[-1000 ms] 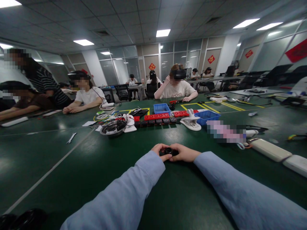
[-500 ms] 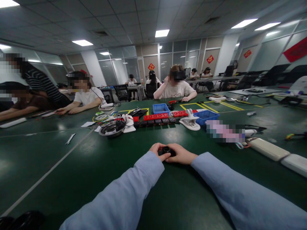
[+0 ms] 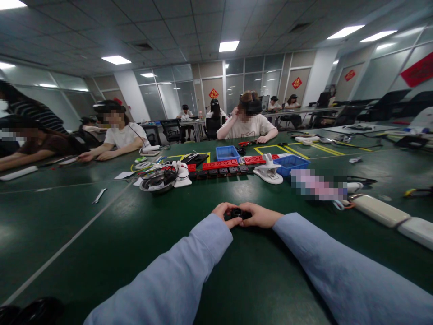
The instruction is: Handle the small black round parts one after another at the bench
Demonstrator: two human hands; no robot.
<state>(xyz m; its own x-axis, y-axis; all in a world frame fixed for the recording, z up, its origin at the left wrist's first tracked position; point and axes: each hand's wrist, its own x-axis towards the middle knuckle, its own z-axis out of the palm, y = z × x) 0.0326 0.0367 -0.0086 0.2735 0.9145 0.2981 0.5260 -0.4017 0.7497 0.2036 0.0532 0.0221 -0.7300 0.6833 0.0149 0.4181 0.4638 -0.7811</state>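
Between my two hands is a small black round part [image 3: 237,212] with a ring-shaped opening on top. My left hand [image 3: 223,213] grips it from the left, thumb in front and fingers curled behind. On the other side my right hand [image 3: 262,215] is closed around its right side, thumb close to the left thumb. Fingers cover much of the part, so its exact kind cannot be made out. Both hands are low over the green table [image 3: 237,280].
Beyond my hands lie red and black socket strips [image 3: 219,165], a white clip stand [image 3: 270,170], blue trays [image 3: 291,164] and a metal bowl [image 3: 158,180] of cables. A wrench [image 3: 99,196] lies left; pale battery-like blocks [image 3: 379,210] lie right. Other people sit around the table.
My right hand has shifted slightly to the right, and the black part sits a little further right too. At far left, a person in a striped top has moved left.
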